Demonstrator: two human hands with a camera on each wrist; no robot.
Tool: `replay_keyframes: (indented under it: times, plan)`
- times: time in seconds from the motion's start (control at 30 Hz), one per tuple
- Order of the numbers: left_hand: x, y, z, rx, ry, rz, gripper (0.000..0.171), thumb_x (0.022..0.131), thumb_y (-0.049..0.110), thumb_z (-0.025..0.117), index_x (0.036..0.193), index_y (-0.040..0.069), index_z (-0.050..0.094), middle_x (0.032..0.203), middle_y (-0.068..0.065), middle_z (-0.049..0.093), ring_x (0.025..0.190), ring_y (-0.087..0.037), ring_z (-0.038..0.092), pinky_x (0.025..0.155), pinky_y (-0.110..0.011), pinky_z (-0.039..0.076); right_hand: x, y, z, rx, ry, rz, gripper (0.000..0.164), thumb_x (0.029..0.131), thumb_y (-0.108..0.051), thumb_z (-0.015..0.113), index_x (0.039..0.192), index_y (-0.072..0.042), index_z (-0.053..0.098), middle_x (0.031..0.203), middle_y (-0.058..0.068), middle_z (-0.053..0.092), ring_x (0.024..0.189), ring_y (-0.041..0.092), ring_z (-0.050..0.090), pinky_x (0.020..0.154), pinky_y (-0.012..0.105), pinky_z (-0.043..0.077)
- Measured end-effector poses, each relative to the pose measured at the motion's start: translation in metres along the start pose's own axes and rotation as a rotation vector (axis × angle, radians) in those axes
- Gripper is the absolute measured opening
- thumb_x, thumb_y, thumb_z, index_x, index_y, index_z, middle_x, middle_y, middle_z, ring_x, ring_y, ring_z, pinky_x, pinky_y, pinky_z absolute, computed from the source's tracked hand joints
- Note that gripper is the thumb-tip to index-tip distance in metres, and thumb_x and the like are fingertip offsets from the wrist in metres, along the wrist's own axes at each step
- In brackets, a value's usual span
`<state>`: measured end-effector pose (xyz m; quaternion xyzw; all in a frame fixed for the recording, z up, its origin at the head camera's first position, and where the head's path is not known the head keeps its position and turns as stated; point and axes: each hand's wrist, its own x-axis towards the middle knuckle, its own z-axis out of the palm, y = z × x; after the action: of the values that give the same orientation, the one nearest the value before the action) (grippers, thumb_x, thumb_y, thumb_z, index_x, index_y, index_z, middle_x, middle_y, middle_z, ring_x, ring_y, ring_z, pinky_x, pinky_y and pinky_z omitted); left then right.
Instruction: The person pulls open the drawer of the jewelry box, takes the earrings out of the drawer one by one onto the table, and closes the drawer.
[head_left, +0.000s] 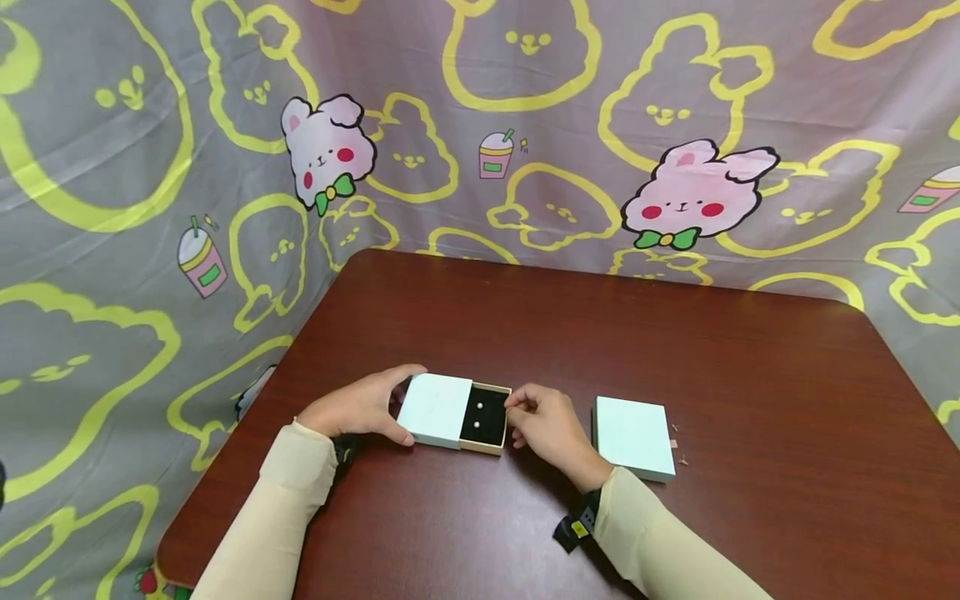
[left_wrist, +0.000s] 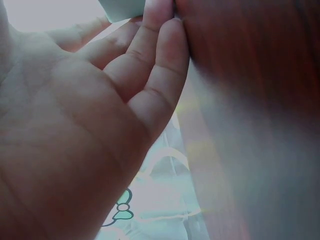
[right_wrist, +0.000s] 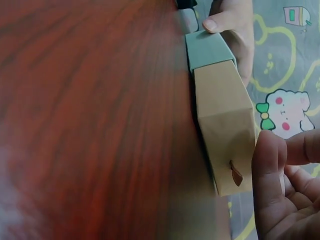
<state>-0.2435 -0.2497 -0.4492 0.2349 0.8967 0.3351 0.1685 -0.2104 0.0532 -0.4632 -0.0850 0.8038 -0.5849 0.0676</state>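
Note:
A mint-green slide box lies partly pulled out on the table. My left hand grips its sleeve from the left, thumb at the near edge and fingers at the far side. In the left wrist view the fingers curl by the mint sleeve's corner. The tan drawer sticks out to the right, with a black pad bearing two pearl studs. At its outer end my right hand brings thumb and forefinger together by the rim; I cannot tell whether they pinch anything. A small slit marks the drawer's end face.
A second mint-green box lies closed to the right of my right hand, a pink tab at its side. Tiny bits lie beside that tab. The reddish-brown table meets a printed curtain behind and at the left.

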Motion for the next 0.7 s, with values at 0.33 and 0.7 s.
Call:
replay_keyframes:
  times: [0.33,0.7]
  plan:
    - [0.0014,-0.0024,0.0008,0.011,-0.002,0.010,0.099,0.060,0.027,0.094,0.141,0.008,0.040,0.110,-0.001,0.056,0.094,-0.019,0.054,0.080,-0.035,0.048,0.0027,-0.0045,0.0008,-0.032,-0.026,-0.017,0.010,0.087,-0.002,0.059,0.091,-0.002,0.068,0.066,0.006,0.063,0.052,0.020,0.062,0.052,0.039,0.055]
    - [0.0020,-0.0030,0.0014,0.012,-0.004,-0.002,0.100,0.060,0.028,0.094,0.142,0.011,0.040,0.110,0.000,0.055,0.094,-0.019,0.054,0.079,-0.034,0.049,0.0080,-0.0093,0.0020,-0.075,-0.037,-0.035,0.009,0.088,-0.004,0.060,0.092,-0.004,0.068,0.061,0.011,0.060,0.051,0.027,0.060,0.048,0.039,0.053]
